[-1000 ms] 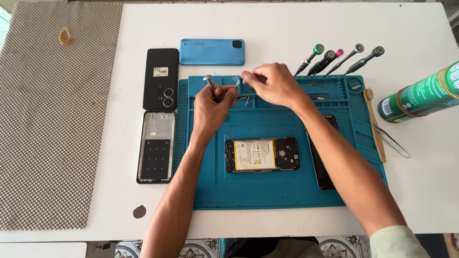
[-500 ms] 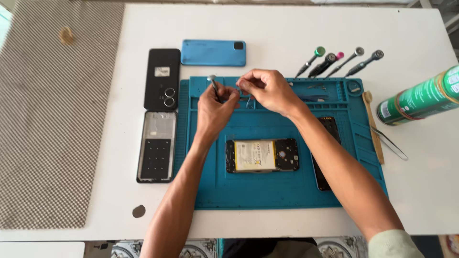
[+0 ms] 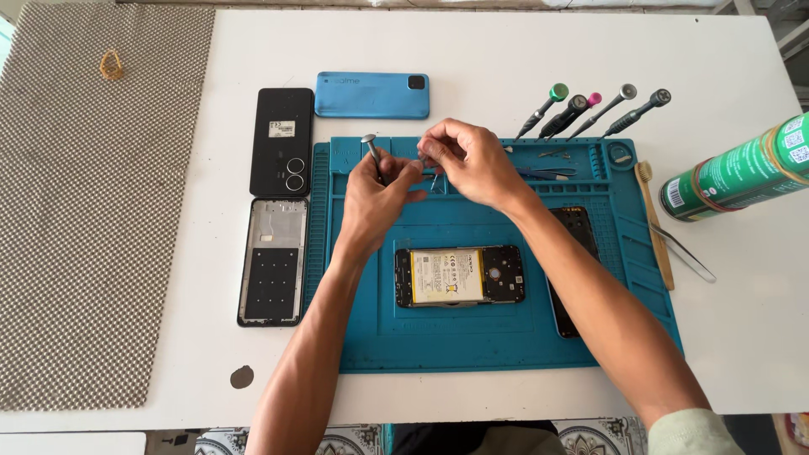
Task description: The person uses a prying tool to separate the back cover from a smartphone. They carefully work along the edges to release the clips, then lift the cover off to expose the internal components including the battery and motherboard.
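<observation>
Since a second ago your hands have hardly shifted: both hover at the far edge of the blue repair mat, and the screwdriver has tipped slightly more upright. Your left hand has its fingers curled tight around a small screwdriver, whose round silver cap sticks up just beyond your thumb. Your right hand meets it fingertip to fingertip, thumb and forefinger pressed together on something tiny at the driver's tip; it is too small to tell whether that is a screw or a bit.

Nearer you than your fingers, just below your left wrist, lies the opened phone, back off, with its yellow-labelled battery and board exposed. So the opening looks done, and I judge the inner work is only partly through, since the battery is still seated. Left of your left fingers, off the mat, lie a black back cover and a grey inner frame. A blue phone lies beyond your fingers, and four spare screwdrivers fan out to the right of your right fingers.
</observation>
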